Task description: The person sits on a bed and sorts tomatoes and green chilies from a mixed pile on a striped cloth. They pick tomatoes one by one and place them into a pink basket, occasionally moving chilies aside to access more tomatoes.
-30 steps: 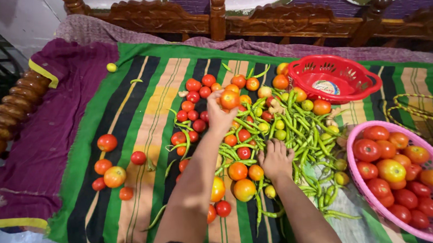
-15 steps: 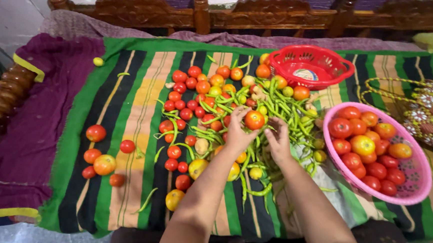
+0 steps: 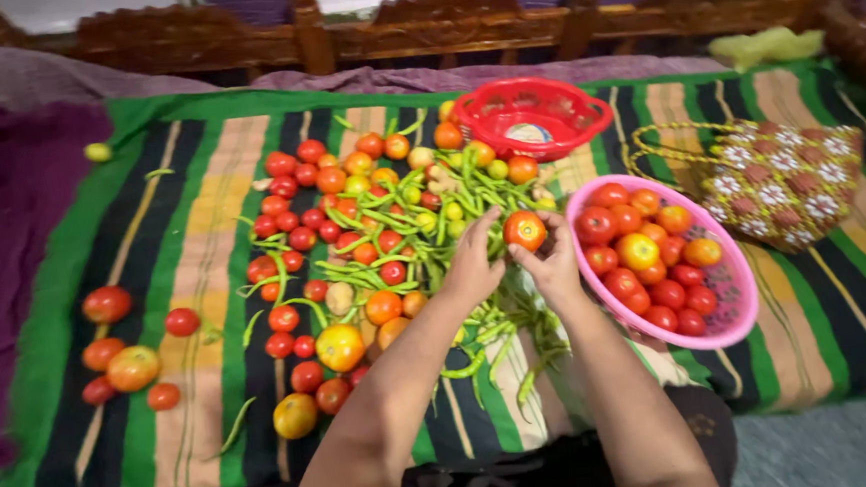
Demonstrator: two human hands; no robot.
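Held thing: a round red-orange tomato point(image 3: 524, 230), raised above the heap of long green chillies point(image 3: 423, 236), just beside the left rim of the pink basket
Left hand point(image 3: 474, 266): closed on the tomato from its left, thumb and fingertips touching the skin
Right hand point(image 3: 555, 264): gripping the same tomato from its right and underside, fingers curled up around it
Pink basket: an oval pink plastic mesh basket point(image 3: 735, 307) near the right end of the bed, part filled with red and orange tomatoes, one yellowish among them
Red basket: a round red plastic basket point(image 3: 585, 114) towards the far edge of the bed, beyond the chillies
Bed cover: a cloth striped in green, black and tan point(image 3: 192, 238) spread over the bed, carrying everything
Loose tomatoes: many small red and orange ones point(image 3: 296, 217) scattered left of the chillies; a separate small cluster point(image 3: 124, 358) near the left edge
Woven bag: a beaded bag with flower pattern point(image 3: 785, 177) lying near the far right corner
Headboard: carved brown wood point(image 3: 420, 29) along the far edge
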